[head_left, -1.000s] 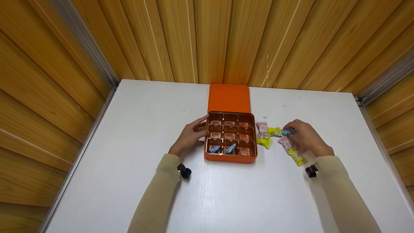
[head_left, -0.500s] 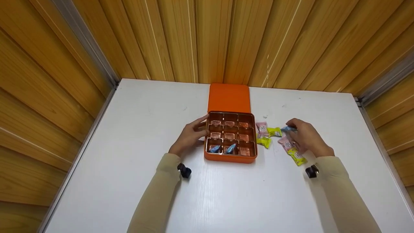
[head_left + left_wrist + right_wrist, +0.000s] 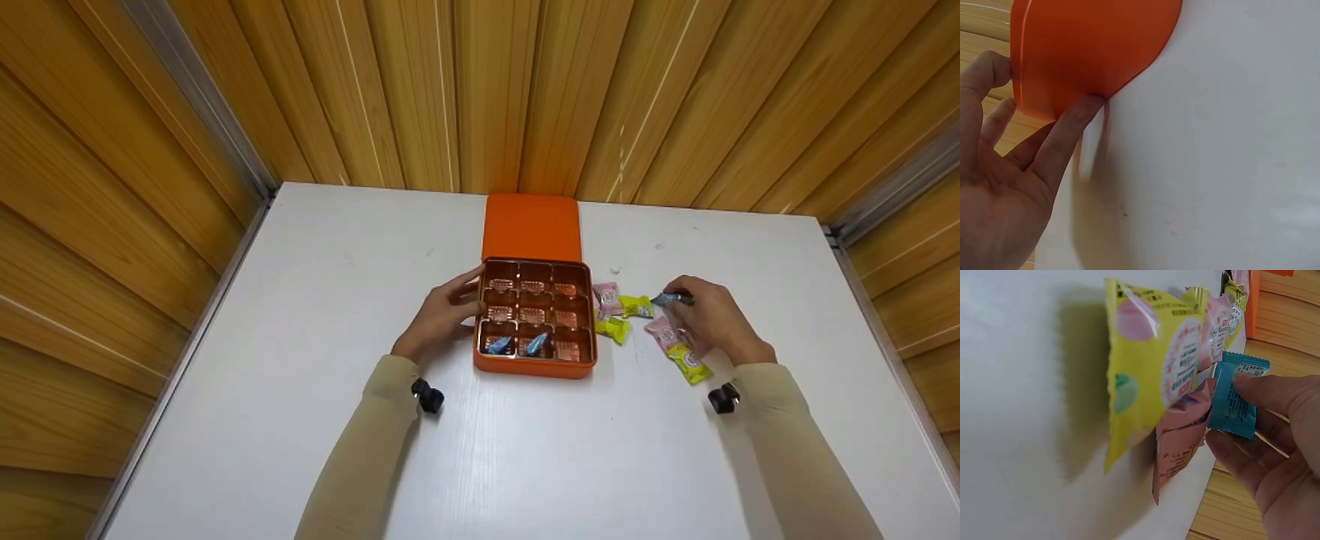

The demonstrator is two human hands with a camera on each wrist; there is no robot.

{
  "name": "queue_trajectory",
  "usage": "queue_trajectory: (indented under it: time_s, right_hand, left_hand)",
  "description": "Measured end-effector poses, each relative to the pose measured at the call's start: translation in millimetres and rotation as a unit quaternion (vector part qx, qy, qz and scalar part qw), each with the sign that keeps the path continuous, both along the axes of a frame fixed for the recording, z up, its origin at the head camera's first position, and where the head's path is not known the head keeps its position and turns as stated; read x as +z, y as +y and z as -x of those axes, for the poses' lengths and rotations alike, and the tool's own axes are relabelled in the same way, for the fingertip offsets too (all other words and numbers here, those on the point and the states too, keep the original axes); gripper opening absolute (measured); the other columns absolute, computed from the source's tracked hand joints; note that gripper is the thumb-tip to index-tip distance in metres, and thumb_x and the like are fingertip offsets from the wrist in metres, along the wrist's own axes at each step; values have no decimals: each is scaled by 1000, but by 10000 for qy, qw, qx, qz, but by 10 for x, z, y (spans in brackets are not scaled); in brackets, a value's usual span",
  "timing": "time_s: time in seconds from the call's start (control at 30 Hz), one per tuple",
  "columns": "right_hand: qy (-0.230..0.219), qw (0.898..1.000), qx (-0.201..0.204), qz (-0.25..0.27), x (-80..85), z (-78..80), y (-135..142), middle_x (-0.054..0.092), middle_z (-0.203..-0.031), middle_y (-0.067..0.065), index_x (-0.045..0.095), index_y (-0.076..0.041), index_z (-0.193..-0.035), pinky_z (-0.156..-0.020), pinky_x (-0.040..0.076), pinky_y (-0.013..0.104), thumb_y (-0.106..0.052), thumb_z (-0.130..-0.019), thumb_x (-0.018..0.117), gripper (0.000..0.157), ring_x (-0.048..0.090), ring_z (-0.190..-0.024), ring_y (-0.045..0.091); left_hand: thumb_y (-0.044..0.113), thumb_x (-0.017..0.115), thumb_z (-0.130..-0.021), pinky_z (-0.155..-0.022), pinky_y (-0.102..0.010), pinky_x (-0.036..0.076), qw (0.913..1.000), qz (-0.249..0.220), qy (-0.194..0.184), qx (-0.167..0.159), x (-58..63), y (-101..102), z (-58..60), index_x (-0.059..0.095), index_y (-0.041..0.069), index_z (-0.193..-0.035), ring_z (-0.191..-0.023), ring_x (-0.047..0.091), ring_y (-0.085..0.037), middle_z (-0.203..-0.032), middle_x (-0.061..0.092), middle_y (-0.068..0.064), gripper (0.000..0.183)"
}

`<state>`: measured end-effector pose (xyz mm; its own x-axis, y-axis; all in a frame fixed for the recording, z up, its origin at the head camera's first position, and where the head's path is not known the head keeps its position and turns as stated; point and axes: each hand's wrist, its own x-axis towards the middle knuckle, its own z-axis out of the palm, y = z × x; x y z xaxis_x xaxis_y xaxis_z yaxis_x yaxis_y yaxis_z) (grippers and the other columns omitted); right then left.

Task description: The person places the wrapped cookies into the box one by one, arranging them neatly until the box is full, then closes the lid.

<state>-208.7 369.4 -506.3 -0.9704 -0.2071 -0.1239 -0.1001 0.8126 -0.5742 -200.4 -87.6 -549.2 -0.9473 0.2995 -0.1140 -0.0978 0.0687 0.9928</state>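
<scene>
An orange box (image 3: 534,367) with a brown divided tray stands on the white table. Two blue wrapped candies lie in its front row, in the left compartment (image 3: 499,346) and the middle one (image 3: 536,344). My left hand (image 3: 437,321) is at the box's left side, fingers and thumb touching the wall; in the left wrist view its fingertips rest on the orange surface (image 3: 1095,50). My right hand (image 3: 712,319) pinches another blue candy (image 3: 1238,394) between thumb and fingers, just above the loose candies to the right.
Beside the box lie a pink candy (image 3: 607,298) and two yellow candies, one farther back (image 3: 636,306) and one in front (image 3: 612,328). Under my right hand are a pink candy (image 3: 663,334) and a yellow candy (image 3: 688,364). The orange lid (image 3: 531,227) lies behind the box, near the slatted wall.
My right hand has lifted the blue candy slightly and tilted it, drawing it a little away from the yellow candy. My left hand and the box stay put.
</scene>
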Motion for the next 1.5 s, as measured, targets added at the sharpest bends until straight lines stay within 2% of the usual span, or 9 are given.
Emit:
queue_trajectory:
  time_s: [0.17,0.43,0.67,1.3,1.5]
  right_hand:
    - [88,9999,-42,41,-6,-8,17,61,-137,25,63,1,-133,-112,41,64,-2,-105,62,28,57,-124,42]
    - [335,9994,-54,6,-1,-22,41,64,-133,25,66,1,-131,-107,47,63,0,-103,65,28,60,-118,43]
    - [152,9997,-189,34,47,-40,34,63,-136,24,64,0,-133,-111,43,64,-1,-104,63,29,57,-122,42]
    - [200,9998,-7,91,160,-50,-56,65,-132,25,67,0,-131,-109,45,65,-1,-103,67,28,60,-120,44]
    - [486,9986,121,192,176,-72,-112,68,-127,23,69,0,-127,-104,50,63,-1,-102,69,25,65,-116,44]
  left_hand:
    - [8,69,-99,-85,-47,63,10000,-73,-30,-3,9,4,-4,47,27,-163,-129,63,-33,-153,54,-17,70]
    - [7,69,-99,-84,-47,64,10000,-62,-21,-1,1,-2,2,47,27,-163,-130,62,-32,-153,54,-16,71]
    - [7,69,-99,-86,-47,63,10000,-54,-51,-19,18,-5,-5,47,27,-163,-129,62,-32,-153,55,-16,71]
    - [7,70,-99,-87,-49,63,10000,27,-8,0,30,-6,-9,47,26,-163,-131,61,-33,-151,56,-16,70]
    - [8,69,-99,-89,-48,62,10000,-27,-71,-36,27,-2,-4,46,27,-163,-131,61,-32,-153,55,-15,71]
